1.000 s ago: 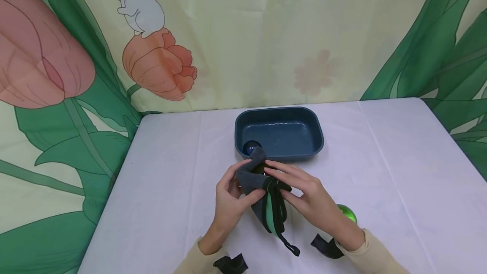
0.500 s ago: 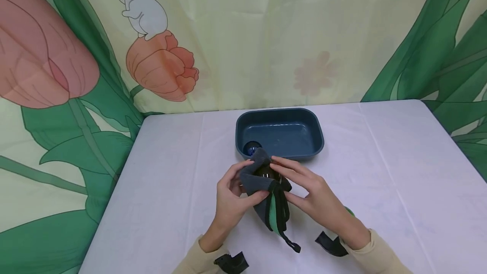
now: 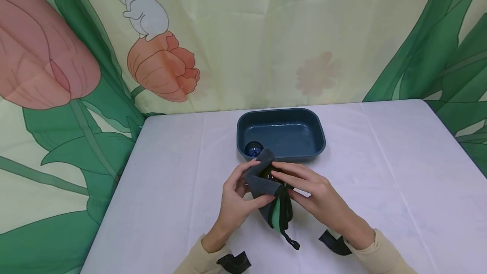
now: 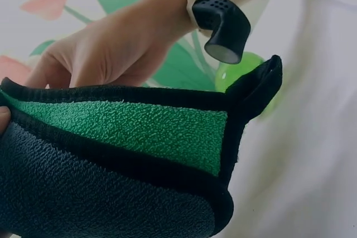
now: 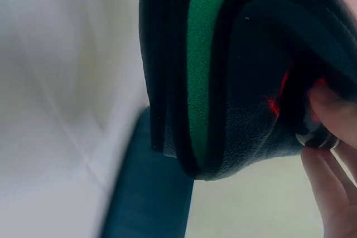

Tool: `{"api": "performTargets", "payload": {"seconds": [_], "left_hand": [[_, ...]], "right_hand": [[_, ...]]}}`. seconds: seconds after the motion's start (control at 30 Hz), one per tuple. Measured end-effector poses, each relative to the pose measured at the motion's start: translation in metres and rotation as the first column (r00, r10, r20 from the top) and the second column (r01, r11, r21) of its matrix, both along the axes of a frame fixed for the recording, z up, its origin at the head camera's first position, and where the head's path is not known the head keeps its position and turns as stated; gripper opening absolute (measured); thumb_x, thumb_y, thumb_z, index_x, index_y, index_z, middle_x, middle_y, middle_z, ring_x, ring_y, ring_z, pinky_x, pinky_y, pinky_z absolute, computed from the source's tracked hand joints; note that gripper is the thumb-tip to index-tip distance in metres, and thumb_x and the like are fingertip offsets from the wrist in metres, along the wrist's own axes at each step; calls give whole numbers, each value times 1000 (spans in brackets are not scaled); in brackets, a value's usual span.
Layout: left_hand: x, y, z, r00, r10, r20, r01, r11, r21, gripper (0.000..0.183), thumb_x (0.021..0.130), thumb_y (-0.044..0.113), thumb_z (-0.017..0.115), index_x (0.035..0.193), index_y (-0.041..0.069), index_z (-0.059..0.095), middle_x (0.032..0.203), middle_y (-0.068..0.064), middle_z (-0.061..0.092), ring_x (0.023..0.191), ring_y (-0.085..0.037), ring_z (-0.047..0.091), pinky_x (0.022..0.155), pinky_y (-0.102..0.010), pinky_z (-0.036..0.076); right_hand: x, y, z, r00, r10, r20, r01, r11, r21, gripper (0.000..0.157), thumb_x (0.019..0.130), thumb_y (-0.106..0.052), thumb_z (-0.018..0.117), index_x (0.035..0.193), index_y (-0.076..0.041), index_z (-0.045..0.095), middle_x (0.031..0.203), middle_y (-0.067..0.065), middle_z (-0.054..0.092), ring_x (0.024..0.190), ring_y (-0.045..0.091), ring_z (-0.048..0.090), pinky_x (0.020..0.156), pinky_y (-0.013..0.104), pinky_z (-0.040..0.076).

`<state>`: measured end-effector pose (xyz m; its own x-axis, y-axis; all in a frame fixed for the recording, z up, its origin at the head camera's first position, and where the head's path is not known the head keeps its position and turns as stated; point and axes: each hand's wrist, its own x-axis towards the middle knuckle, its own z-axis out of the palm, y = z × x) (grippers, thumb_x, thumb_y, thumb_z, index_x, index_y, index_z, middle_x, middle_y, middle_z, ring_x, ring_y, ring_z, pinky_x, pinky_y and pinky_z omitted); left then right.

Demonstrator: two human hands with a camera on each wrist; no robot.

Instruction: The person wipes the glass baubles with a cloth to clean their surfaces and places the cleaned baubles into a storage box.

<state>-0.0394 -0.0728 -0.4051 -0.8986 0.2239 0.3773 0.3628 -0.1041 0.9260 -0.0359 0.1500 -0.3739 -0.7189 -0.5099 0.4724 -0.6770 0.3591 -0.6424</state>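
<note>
My left hand (image 3: 236, 202) grips a grey-blue cloth (image 3: 263, 186) with green inner face, black trim and a hanging loop. Folded round a dark, glossy, rounded thing (image 3: 268, 175), the cloth hides most of it; red glints show near it in the right wrist view. My right hand (image 3: 321, 193) holds the cloth from the other side, thumb below and fingertips at the opening. The green lining (image 4: 134, 129) gapes between two trimmed edges in the left wrist view. Fingers (image 5: 334, 121) touch the glossy thing in the right wrist view; whose hand, I cannot tell.
Just beyond my hands stands a dark blue tray (image 3: 300, 155), with a dark blue ball (image 3: 253, 149) in its near left corner. A green ball (image 4: 237, 73) appears behind the cloth loop. White cloth covers the table (image 3: 171, 172); a printed curtain (image 3: 247, 54) hangs behind it.
Both hands and the cloth have shifted slightly right in the head view. More of the glossy thing showed half a second ago. The green ball has gone from sight behind my right forearm.
</note>
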Motion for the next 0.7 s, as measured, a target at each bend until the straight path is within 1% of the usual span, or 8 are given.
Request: {"api": "performTargets", "payload": {"seconds": [0.07,0.13,0.2,0.27,0.37,0.43,0.5,0.7], "left_hand": [[0,0,0,1000,2,2,-2,1000,0,64,79,2,81,136,4,52,138,-19,56,117,-21,63,85,-31,58],[-1,0,0,1000,7,2,-7,1000,-1,65,79,0,81,136,4,52,137,-20,57,116,-21,64,85,-31,58],[-1,0,-1,1000,11,0,-11,1000,-5,66,79,0,81,137,5,51,136,-20,58,115,-21,64,85,-32,58],[-1,1,-1,1000,14,-2,-14,1000,-9,67,79,0,81,138,6,51,135,-19,59,115,-22,65,86,-33,58],[-2,1,-2,1000,17,-7,-18,1000,-16,67,79,2,82,138,6,51,133,-19,60,115,-22,65,86,-34,58],[-2,1,-2,1000,22,-11,-22,1000,-16,66,79,4,83,137,6,52,134,-19,59,115,-22,65,85,-34,59],[-3,0,-2,999,30,-17,-31,999,-11,65,77,4,84,135,4,53,135,-20,59,115,-22,64,83,-34,59],[-3,-1,-2,999,43,-23,-43,999,22,62,74,-3,83,129,-1,56,137,-22,57,117,-21,64,81,-33,60]], "right_hand": [[-1,-1,-1,1000,-4,-22,4,1000,-6,68,76,11,78,138,-12,59,145,7,53,134,20,50,102,16,44],[-2,-2,-3,999,-20,-48,19,1000,-12,75,71,16,79,138,-11,60,144,8,55,131,20,52,101,15,44],[-3,-4,-4,998,-48,-45,47,999,-20,79,68,18,80,138,-11,59,142,8,57,129,22,54,100,14,44],[-2,-6,-5,997,-79,-5,79,996,-31,82,67,18,81,139,-11,57,141,8,58,126,23,57,98,15,46],[-1,-7,-5,990,-105,89,110,993,-51,80,69,18,79,141,-10,56,139,9,60,122,26,61,92,25,53],[0,-6,-5,986,-103,129,112,992,-60,77,72,17,78,141,-9,56,138,11,60,119,27,63,89,33,56],[-1,-6,-5,985,-91,148,101,993,-62,76,73,17,77,141,-9,55,138,11,60,117,27,64,87,37,57],[-3,-2,-1,983,-57,173,66,996,-51,76,75,14,77,142,-13,54,139,7,59,118,20,63,87,31,57]]}}
